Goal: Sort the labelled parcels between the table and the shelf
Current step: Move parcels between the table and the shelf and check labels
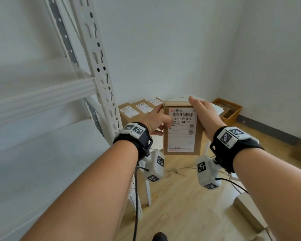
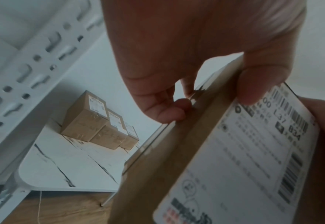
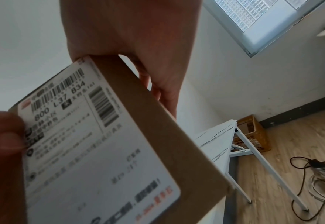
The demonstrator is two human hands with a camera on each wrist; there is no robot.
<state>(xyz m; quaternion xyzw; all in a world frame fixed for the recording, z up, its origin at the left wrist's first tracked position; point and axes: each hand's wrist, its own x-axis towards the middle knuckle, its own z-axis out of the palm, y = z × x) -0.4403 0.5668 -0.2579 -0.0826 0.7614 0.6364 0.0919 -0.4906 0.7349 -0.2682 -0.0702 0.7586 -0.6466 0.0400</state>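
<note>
I hold a brown cardboard parcel [image 1: 182,134] upright in front of me, its white label reading "800 L37 B34" facing me. My left hand [image 1: 155,120] grips its left edge, thumb on the label [image 2: 253,148] and fingers behind. My right hand [image 1: 202,113] grips its right edge, fingers wrapped behind the box [image 3: 148,115]. Three more labelled parcels [image 1: 137,108] sit in a row on the white marble-patterned table [image 2: 65,163] beyond. The white metal shelf [image 1: 97,70] stands at my left, its boards bare where visible.
An orange crate [image 1: 228,110] sits on the wooden floor by the far wall. Cables [image 3: 315,171] lie coiled on the floor to the right. A flat cardboard piece [image 1: 250,213] lies at the lower right. The shelf upright [image 2: 23,78] stands close to the table.
</note>
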